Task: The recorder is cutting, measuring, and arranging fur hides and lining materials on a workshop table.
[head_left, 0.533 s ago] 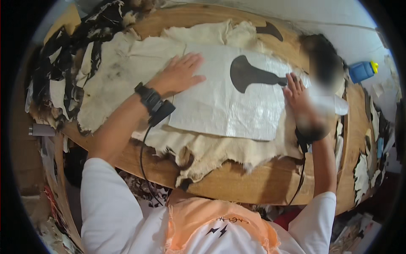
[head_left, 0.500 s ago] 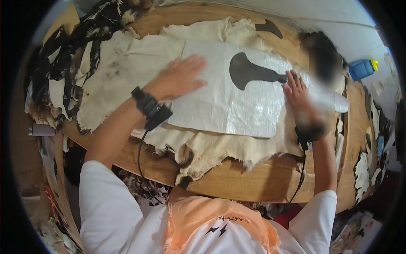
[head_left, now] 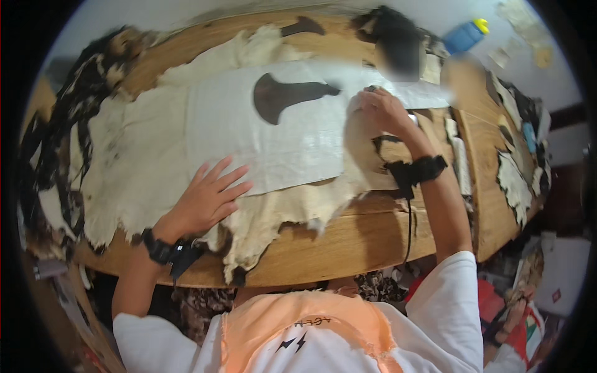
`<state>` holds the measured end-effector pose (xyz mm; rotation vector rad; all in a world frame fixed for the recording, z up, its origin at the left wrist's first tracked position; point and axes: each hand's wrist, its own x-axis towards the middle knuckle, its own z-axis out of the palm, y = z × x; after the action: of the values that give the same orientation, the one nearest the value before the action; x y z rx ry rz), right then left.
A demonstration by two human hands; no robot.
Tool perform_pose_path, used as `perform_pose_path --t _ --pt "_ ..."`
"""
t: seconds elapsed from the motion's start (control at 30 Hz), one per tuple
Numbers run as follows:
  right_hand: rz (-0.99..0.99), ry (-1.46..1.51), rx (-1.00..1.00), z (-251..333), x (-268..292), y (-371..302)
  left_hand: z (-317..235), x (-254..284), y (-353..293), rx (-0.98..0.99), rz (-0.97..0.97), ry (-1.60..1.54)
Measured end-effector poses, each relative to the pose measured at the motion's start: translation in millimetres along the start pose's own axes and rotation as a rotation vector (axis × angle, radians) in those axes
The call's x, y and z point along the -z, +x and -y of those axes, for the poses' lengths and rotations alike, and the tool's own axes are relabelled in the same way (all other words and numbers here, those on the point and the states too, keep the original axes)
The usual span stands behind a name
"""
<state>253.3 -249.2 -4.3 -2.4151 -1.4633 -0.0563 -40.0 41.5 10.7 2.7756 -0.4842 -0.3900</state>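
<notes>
A dark, flared blade [head_left: 280, 97] with a narrow stem lies flat on a shiny white sheet [head_left: 236, 152]. Under the sheet spreads a pale animal hide [head_left: 130, 143] with ragged edges. My left hand [head_left: 208, 198] rests open with spread fingers, at the sheet's near left corner and over the hide. Beyond the right end of the blade's stem, my right hand [head_left: 387, 110] has its fingers curled together by the sheet's right side. Whatever lies between those fingers is too blurred and covered to name.
Toward the back lies a second dark blade [head_left: 303, 26] on the wooden table [head_left: 323, 264]. Black-and-white hide scraps [head_left: 56, 180] are heaped at the left, with more hide pieces [head_left: 516, 186] at the right. A blue bottle with a yellow cap [head_left: 465, 37] stands at the back right.
My left hand has come back from over the sheet to its near left corner. My right hand has left the stem's end, its fingers now curled. The whole view has shifted.
</notes>
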Motion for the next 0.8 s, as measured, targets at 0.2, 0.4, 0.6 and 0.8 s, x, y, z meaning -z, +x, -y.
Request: perform_pose_path --t 0.2,0.4,0.6,0.8 --pt "-0.118 0.020 -0.332 -0.7 47.3 -81.8 1.4 -2.5 0.6 0.016 0.005 -0.019" --pt "-0.150 -0.073 -0.651 -6.0 42.5 -138.8 -0.4 -2.4 1.0 0.009 -0.033 -0.010" --pt "-0.123 -0.153 -0.626 -3.5 17.2 -144.1 2.9 3.8 -1.8 0.067 -0.016 -0.099" --pt "-0.159 -0.049 -0.197 77.8 40.3 -107.9 4.1 5.5 -45.2 0.002 -0.004 -0.309"
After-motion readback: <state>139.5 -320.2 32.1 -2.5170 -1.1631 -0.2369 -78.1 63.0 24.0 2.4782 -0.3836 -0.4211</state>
